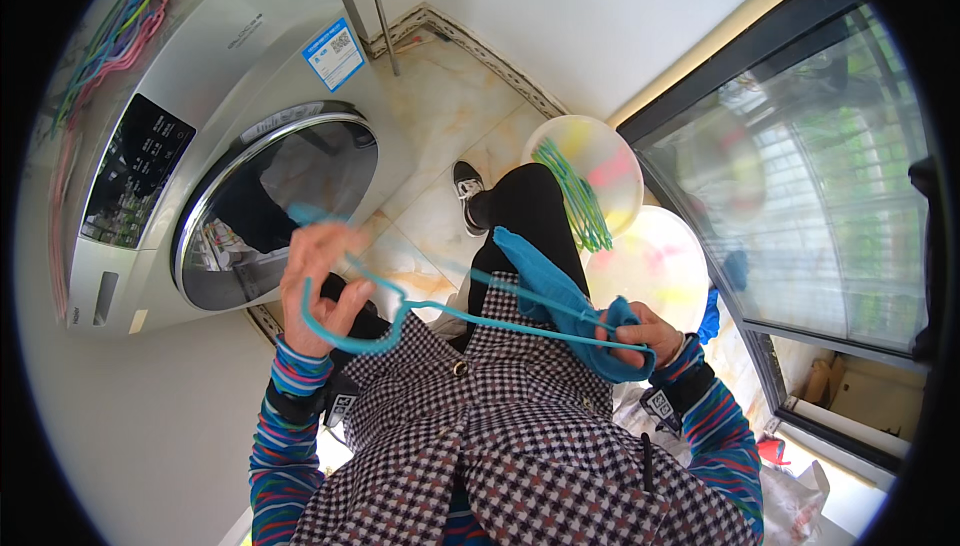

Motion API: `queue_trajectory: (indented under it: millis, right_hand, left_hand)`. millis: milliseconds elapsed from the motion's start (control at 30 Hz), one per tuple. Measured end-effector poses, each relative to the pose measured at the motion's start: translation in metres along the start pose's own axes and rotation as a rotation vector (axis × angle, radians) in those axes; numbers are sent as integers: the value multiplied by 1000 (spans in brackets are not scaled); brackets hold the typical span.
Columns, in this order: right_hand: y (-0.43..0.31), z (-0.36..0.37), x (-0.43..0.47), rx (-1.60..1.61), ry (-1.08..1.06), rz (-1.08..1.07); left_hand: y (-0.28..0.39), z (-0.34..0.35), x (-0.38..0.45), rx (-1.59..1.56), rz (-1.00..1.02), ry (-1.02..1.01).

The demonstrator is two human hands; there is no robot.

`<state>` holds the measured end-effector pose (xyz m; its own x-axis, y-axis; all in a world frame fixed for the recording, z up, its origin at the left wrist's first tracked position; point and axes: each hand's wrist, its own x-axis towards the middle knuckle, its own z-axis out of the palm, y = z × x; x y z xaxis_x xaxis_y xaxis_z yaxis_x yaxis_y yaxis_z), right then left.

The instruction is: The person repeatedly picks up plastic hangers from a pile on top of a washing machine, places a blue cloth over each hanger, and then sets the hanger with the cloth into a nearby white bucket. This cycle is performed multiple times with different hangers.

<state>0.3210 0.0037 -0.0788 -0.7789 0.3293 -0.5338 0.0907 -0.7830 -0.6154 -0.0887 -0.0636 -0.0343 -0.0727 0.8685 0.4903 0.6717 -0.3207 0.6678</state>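
A light-blue clothes hanger (495,319) spans the space between my hands, its hook towards my body on the left. My left hand (321,283), its fingers blurred, is at the hanger's left end, with the hook curving across its wrist side. A blurred blue patch shows just beyond those fingers; I cannot tell what it is. On the right, my right hand (643,336) grips a blue cloth (551,280) bunched around the hanger's right end. The rest of the cloth stretches up and left, over my thigh.
A silver Haier front-loading washing machine (285,73) stands at left, its round door (300,171) closed. Several coloured hangers (112,51) lie on top. More green-blue hangers (574,197) rest on a round pale stool (626,171), beside another stool (675,261). A dark-framed glass panel (810,193) stands right.
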Motion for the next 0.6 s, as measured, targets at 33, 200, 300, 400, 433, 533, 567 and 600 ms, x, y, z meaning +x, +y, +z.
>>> queue_trajectory:
  millis: [33, 200, 300, 400, 433, 533, 567, 600]
  right_hand:
    - [8, -1, -7, 84, 60, -72]
    - [30, -25, -31, 298, 317, -337]
    - [40, -42, -34, 452, 453, -386]
    - [46, -65, -27, 536, 643, -319]
    - [48, -73, -23, 597, 701, -299]
    - [55, -98, -6, 480, 875, -238]
    - [56, -106, 2, 536, 919, -217]
    - [57, -113, 7, 541, 871, -227]
  left_hand:
    - [4, 6, 3, 52, -75, 64]
    - [23, 0, 18, -107, 166, 61]
    - [61, -26, 10, -111, 550, -26]
    - [106, -46, 4, -397, 760, 177]
    - [118, -56, 6, -480, 863, 164]
    - [140, -54, 6, -458, 1077, 443]
    - [145, -53, 6, -449, 1146, 538]
    - [149, -54, 6, -341, 1087, 532]
